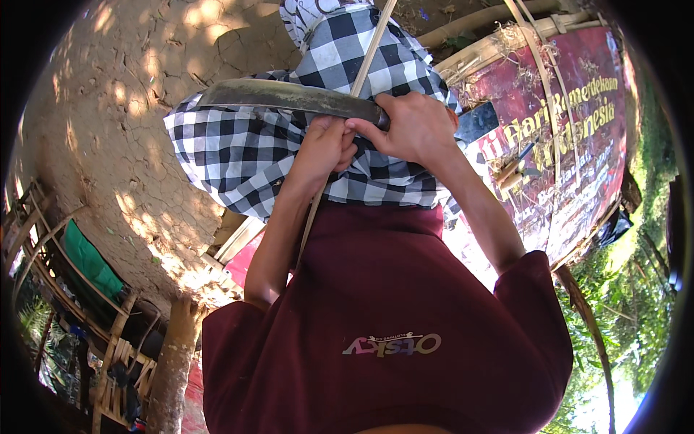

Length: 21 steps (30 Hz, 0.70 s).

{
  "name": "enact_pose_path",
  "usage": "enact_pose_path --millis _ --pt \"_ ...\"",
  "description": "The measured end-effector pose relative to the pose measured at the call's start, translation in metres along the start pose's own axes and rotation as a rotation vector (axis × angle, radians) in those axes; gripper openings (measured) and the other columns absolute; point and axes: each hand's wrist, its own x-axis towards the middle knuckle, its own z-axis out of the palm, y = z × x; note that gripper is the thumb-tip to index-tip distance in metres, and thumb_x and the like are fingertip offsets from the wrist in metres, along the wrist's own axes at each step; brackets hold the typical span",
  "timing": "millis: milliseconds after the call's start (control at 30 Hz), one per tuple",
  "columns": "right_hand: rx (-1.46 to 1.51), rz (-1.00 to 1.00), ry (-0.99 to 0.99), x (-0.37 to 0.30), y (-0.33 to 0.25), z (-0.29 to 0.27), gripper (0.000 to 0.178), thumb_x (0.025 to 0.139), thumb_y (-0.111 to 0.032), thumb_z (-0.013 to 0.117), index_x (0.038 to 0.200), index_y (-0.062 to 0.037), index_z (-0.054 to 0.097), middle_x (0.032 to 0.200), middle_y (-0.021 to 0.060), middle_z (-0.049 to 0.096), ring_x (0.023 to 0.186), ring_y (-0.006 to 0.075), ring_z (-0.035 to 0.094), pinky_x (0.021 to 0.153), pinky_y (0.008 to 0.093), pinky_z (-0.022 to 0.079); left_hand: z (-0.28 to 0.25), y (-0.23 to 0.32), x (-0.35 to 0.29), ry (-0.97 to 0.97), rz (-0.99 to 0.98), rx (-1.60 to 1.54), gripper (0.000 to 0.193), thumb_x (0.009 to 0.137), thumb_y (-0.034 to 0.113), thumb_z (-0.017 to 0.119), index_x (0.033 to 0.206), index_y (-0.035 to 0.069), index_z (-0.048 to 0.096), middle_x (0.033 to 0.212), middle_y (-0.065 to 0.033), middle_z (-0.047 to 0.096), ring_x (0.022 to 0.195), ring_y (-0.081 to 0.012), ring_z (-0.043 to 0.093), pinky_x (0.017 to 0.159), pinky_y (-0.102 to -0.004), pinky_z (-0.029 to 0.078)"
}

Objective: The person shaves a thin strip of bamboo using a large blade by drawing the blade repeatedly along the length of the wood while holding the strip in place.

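Note:
My right hand (419, 129) is closed around the handle end of a large curved machete (278, 94). Its dark blade points left across my lap. A long thin bamboo strip (374, 49) runs from the top of the view, past the blade, down toward my shirt. My left hand (327, 150) is closed around this strip just below the blade. The tip of my right thumb comes close to my left fingers. Where the blade meets the strip, my hands partly hide the contact. Beneath both hands, a black and white checked cloth (231, 148) covers my legs.
On my right lies a red printed banner (593, 61) strewn with shavings and thin strips (542, 72). A small wooden-handled tool (513, 170) rests there, near a dark flat piece (477, 121). Cracked earth (123, 145) spreads to the left. A wooden post (173, 362) stands lower left.

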Motion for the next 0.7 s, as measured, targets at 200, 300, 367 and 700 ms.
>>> enact_pose_path --millis 200,300,367,700 --pt "-0.007 -0.04 -0.009 -0.002 -0.004 0.007 0.061 0.081 -0.066 0.059 0.077 -0.0052 0.067 0.054 0.0109 0.061 0.054 0.0316 0.065 0.052 0.0418 0.053 -0.002 0.001 -0.015 0.047 -0.012 0.027 0.026 0.099 0.015 0.039 0.073 0.012 0.038 0.055 0.0072 0.026 0.042 -0.0027 0.022 0.039 -0.0242 0.014" --pt "-0.002 -0.083 0.003 -0.003 -0.005 0.007 0.06 0.08 -0.065 0.061 0.075 -0.0053 0.066 0.054 0.0105 0.06 0.052 0.0306 0.064 0.051 0.0409 0.052 -0.004 -0.001 -0.022 0.042 -0.018 0.027 0.028 0.1 0.018 0.04 0.072 0.013 0.038 0.055 0.0073 0.025 0.042 -0.0029 0.021 0.039 -0.024 0.014" --pt "0.005 -0.092 0.036 -0.004 -0.005 0.01 0.06 0.079 -0.065 0.062 0.075 -0.0054 0.065 0.053 0.0103 0.06 0.052 0.0303 0.064 0.05 0.0398 0.052 -0.005 -0.002 -0.026 0.037 -0.014 0.04 0.03 0.1 0.021 0.041 0.071 0.014 0.038 0.055 0.0072 0.024 0.041 -0.0034 0.021 0.038 -0.0236 0.014" --pt "-0.003 -0.087 0.15 -0.007 -0.001 0.006 0.061 0.077 -0.069 0.062 0.069 -0.0082 0.066 0.051 0.0081 0.06 0.048 0.0279 0.064 0.044 0.0383 0.051 -0.012 -0.007 -0.068 0.074 -0.077 0.03 0.04 0.104 0.037 0.04 0.072 0.014 0.039 0.054 0.0077 0.023 0.041 -0.0031 0.021 0.037 -0.0229 0.015"
